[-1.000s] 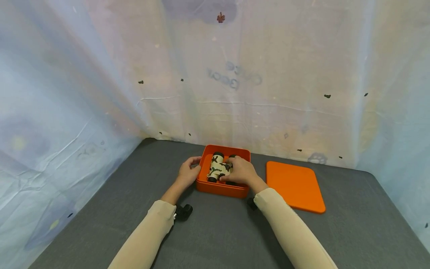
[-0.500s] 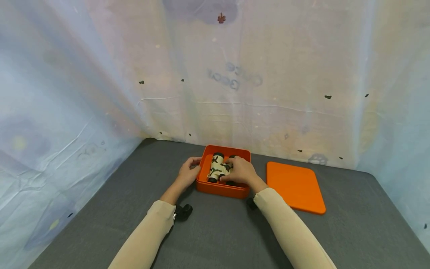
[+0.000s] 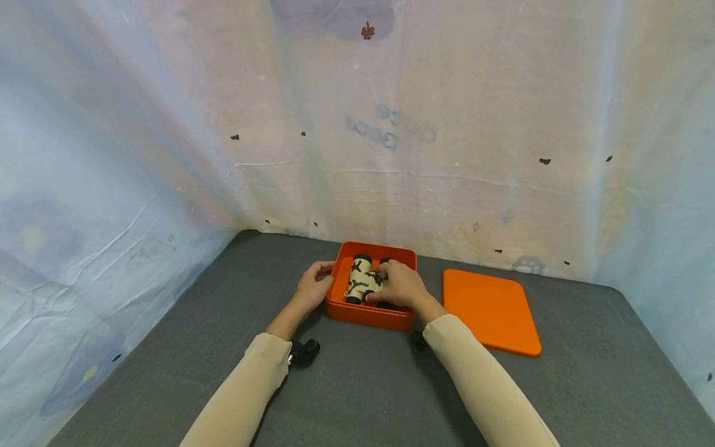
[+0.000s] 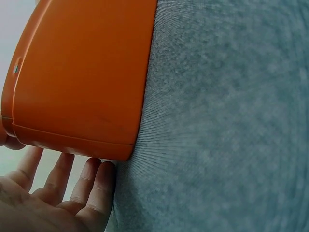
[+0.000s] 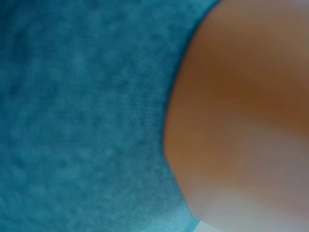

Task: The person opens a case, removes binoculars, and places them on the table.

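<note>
An orange box (image 3: 368, 315) stands on the grey table, its top uncovered. Inside lies a pair of camouflage binoculars (image 3: 359, 279) with black ends. My right hand (image 3: 403, 285) reaches over the box and grips the right barrel, thumb at the near end and fingers on the far side; it covers part of that barrel. My left hand (image 3: 310, 289) rests against the box's left wall. In the left wrist view its fingers (image 4: 58, 176) are fairly straight, with their tips at the wall. The right wrist view is blurred and does not show the right hand's grip.
An orange lid (image 3: 491, 310) lies flat on the table (image 3: 357, 391), right of the box. A pale printed curtain (image 3: 447, 155) hangs behind the table and along both sides. A black wrist device (image 3: 304, 352) sticks out under the left wrist.
Almost nothing differs. The binoculars shift or tilt very slightly in the box under my right hand; the left hand, the box and the lid stay where they were.
</note>
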{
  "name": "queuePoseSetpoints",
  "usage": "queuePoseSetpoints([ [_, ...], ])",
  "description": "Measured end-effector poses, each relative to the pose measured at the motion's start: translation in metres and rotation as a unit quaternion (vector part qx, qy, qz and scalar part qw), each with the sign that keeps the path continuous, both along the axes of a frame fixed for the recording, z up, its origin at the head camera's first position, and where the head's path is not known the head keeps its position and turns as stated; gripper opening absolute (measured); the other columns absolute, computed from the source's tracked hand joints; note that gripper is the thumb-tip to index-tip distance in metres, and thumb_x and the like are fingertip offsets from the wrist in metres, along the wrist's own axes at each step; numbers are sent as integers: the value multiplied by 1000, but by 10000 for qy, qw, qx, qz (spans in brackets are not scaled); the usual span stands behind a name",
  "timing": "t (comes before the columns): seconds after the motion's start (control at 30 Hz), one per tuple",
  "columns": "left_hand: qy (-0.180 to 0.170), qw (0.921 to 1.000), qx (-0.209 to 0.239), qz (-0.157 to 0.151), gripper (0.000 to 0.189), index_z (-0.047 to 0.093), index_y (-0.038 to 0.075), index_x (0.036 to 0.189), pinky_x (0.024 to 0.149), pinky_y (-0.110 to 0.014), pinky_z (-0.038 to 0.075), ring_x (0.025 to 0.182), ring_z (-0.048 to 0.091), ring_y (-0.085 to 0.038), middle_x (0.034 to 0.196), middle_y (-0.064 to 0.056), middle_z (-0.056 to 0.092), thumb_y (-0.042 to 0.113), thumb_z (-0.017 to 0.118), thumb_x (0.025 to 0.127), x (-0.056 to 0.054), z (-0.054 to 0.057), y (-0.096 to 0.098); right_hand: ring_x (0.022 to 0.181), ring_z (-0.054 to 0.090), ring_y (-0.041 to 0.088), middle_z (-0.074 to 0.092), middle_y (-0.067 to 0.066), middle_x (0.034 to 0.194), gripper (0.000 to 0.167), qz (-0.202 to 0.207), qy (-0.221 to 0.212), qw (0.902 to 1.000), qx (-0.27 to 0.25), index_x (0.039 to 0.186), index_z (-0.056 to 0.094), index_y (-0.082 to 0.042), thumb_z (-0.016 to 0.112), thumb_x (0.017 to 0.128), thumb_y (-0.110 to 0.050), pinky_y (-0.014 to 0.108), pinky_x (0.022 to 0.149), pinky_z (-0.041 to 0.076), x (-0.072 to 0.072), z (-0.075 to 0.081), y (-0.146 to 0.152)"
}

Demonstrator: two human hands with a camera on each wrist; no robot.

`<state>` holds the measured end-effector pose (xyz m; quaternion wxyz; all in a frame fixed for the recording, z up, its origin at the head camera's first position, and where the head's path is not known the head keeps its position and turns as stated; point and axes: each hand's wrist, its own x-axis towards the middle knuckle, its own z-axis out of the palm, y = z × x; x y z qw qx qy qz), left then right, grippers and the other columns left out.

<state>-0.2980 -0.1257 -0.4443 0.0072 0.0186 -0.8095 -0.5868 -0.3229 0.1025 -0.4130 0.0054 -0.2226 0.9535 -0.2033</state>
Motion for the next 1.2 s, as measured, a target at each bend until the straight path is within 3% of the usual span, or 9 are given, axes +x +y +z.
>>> queuePoseSetpoints([
  [0.83, 84, 10000, -14, -44, 38, 53, 13, 134, 93, -44, 50, 125, 51, -30, 135, -11, 53, 17, 51, 97, 0, -3, 2, 104, 60, 24, 61, 5, 122, 74, 11, 49, 9996, -286, 134, 59, -17, 79, 72, -52, 44, 88, 52, 5, 9, 4],
  [1.2, 115, 9999, 56, -34, 38, 53, 15, 134, 89, -41, 52, 120, 54, -29, 136, -11, 52, 18, 50, 97, 2, 1, 0, 101, 61, 21, 62, 5, 117, 73, 48, 193, 9994, -280, 133, 59, -15, 78, 73, -52, 42, 85, 53, 8, 24, 4],
])
